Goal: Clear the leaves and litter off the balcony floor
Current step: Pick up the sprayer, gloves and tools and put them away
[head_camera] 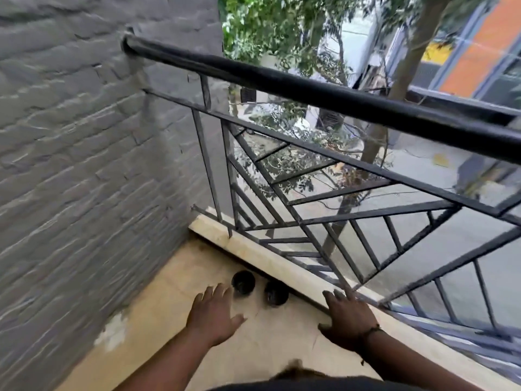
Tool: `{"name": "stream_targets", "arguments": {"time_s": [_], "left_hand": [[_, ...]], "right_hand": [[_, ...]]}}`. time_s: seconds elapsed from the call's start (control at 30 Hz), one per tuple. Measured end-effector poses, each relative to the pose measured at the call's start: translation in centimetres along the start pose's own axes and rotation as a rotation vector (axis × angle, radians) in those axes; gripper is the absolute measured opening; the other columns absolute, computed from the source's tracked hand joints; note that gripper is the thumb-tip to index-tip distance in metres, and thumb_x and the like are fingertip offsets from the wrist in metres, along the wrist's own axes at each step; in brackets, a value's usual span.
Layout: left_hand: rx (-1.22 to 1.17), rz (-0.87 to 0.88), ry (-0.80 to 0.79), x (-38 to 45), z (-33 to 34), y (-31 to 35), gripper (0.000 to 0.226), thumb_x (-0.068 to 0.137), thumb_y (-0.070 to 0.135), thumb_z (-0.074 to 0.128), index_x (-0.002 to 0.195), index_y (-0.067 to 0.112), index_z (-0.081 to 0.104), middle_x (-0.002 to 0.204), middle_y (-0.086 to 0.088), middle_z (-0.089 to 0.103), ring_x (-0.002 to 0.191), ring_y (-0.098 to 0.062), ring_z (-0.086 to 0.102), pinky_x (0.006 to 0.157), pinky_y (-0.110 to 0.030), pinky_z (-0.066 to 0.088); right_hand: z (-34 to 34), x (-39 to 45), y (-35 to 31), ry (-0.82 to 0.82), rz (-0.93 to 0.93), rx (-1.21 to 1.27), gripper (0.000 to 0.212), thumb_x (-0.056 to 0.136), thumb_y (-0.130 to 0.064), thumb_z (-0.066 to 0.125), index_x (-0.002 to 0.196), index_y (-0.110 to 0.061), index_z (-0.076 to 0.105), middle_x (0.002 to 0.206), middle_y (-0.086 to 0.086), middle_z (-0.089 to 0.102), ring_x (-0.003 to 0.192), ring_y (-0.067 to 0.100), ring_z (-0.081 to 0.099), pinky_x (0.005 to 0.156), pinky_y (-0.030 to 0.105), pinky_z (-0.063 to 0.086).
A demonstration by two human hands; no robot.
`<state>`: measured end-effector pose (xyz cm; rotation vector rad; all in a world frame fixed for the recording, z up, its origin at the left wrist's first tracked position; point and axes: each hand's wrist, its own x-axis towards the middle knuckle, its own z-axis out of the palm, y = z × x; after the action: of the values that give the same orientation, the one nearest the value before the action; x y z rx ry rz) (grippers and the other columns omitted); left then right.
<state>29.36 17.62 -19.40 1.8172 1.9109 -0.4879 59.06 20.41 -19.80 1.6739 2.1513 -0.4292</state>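
Both hands, left (214,317) and right (348,320), reach empty with fingers spread toward two black pots (243,282).

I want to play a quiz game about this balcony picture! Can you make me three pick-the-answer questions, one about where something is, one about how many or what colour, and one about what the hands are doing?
1. Where do the little pots stand?
A. On top of the railing
B. On the floor beside the low ledge
C. Against the grey wall

2. How many little dark pots are there?
A. One
B. Two
C. Four

3. What are the hands doing?
A. Both are open and hold nothing
B. Both grip a broom
C. One holds a pot

Answers:
1. B: the left pot and the right pot sit on the tan floor next to the ledge under the railing.
2. B: only two dark round pots show.
3. A: the left hand and the right hand have spread fingers with nothing in them.
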Motion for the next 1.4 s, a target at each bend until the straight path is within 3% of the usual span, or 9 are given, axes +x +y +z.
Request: {"name": "stream_targets", "arguments": {"time_s": [0.4, 0.53, 0.63, 0.8, 1.0, 1.07, 1.13, 1.23, 1.4], "left_hand": [[0.014, 0.009, -0.246, 8.7, 5.1, -4.6, 0.085, 0.092, 0.071, 0.032, 0.158, 0.024, 0.007, 0.166, -0.006, 0.0, 0.151, -0.027, 0.009, 0.12, -0.04, 0.015], [-0.022, 0.0, -0.296, 15.4, 9.0, -5.8, 0.104, 0.07, 0.083, 0.016, 0.158, 0.027, 0.007, 0.166, -0.006, -0.006, 0.152, -0.027, 0.007, 0.12, -0.04, 0.015], [0.008, 0.005, -0.3, 22.4, 14.2, -6.0, 0.085, 0.089, 0.07, 0.031, 0.158, 0.024, 0.01, 0.166, -0.005, -0.005, 0.151, -0.029, 0.009, 0.118, -0.04, 0.02], [0.04, 0.03, -0.367, 33.8, 24.2, -5.7, 0.069, 0.101, 0.047, 0.04, 0.158, 0.021, 0.01, 0.166, -0.005, -0.007, 0.149, -0.032, 0.01, 0.115, -0.04, 0.027], [-0.135, -0.121, -0.18, 42.9, 33.6, -5.1, 0.079, 0.096, 0.033, 0.055, 0.158, 0.03, 0.005, 0.16, -0.015, 0.003, 0.135, -0.039, 0.031, 0.102, -0.047, 0.039], [-0.153, -0.149, -0.196, 45.5, 36.4, -5.8, 0.077, 0.095, 0.033, 0.058, 0.157, 0.033, 0.012, 0.157, -0.019, 0.014, 0.13, -0.042, 0.038, 0.102, -0.047, 0.041], [-0.213, -0.173, -0.2, 47.8, 38.8, -6.7, 0.066, 0.093, 0.034, 0.061, 0.152, 0.029, 0.031, 0.148, -0.022, 0.032, 0.124, -0.044, 0.045, 0.102, -0.047, 0.044], [-0.341, -0.202, -0.128, 49.7, 40.5, -7.1, 0.037, 0.09, 0.032, 0.066, 0.125, 0.021, 0.062, 0.129, -0.023, 0.055, 0.111, -0.044, 0.056, 0.093, -0.045, 0.05], [-0.407, -0.211, -0.099, 45.7, 40.1, -5.6, 0.042, 0.091, 0.046, 0.065, 0.118, 0.013, 0.064, 0.115, -0.023, 0.063, 0.1, -0.04, 0.061, 0.08, -0.04, 0.052]], "right_hand": [[9.9, 7.7, -3.0, -0.335, 0.165, 0.22, 0.079, 0.084, -0.063, 0.051, 0.148, -0.024, 0.025, 0.151, 0.001, 0.035, 0.145, 0.028, 0.02, 0.108, 0.038, 0.035], [15.3, 13.2, -3.6, -0.461, 0.247, 0.277, 0.078, 0.083, -0.061, 0.053, 0.146, -0.025, 0.027, 0.152, -0.001, 0.035, 0.147, 0.027, 0.017, 0.11, 0.037, 0.034], [19.9, 18.7, -3.8, -0.493, 0.255, 0.276, 0.072, 0.088, -0.058, 0.05, 0.147, -0.023, 0.026, 0.15, 0.0, 0.038, 0.145, 0.027, 0.023, 0.108, 0.037, 0.036], [29.5, 27.8, -4.5, -0.451, 0.263, 0.262, 0.066, 0.092, -0.053, 0.049, 0.148, -0.024, 0.028, 0.14, 0.009, 0.049, 0.13, 0.03, 0.043, 0.099, 0.038, 0.042], [38.3, 36.6, -4.1, -0.321, 0.37, 0.491, 0.068, 0.092, -0.038, 0.054, 0.152, -0.036, 0.021, 0.128, 0.014, 0.055, 0.112, 0.034, 0.057, 0.086, 0.038, 0.046], [40.8, 38.5, -4.0, -0.306, 0.365, 0.508, 0.069, 0.092, -0.035, 0.055, 0.152, -0.036, 0.021, 0.131, 0.014, 0.054, 0.114, 0.034, 0.056, 0.089, 0.038, 0.047], [42.7, 39.7, -4.0, -0.303, 0.35, 0.483, 0.058, 0.092, -0.034, 0.054, 0.146, -0.031, 0.034, 0.135, 0.01, 0.052, 0.117, 0.032, 0.055, 0.091, 0.038, 0.047], [44.2, 40.4, -3.8, -0.213, 0.322, 0.381, 0.032, 0.095, -0.035, 0.049, 0.126, -0.024, 0.052, 0.126, 0.006, 0.06, 0.111, 0.031, 0.059, 0.082, 0.037, 0.047], [43.3, 36.2, -2.7, -0.135, 0.313, 0.368, 0.027, 0.097, -0.04, 0.047, 0.118, -0.027, 0.056, 0.12, 0.003, 0.061, 0.1, 0.03, 0.062, 0.07, 0.035, 0.044]]}}
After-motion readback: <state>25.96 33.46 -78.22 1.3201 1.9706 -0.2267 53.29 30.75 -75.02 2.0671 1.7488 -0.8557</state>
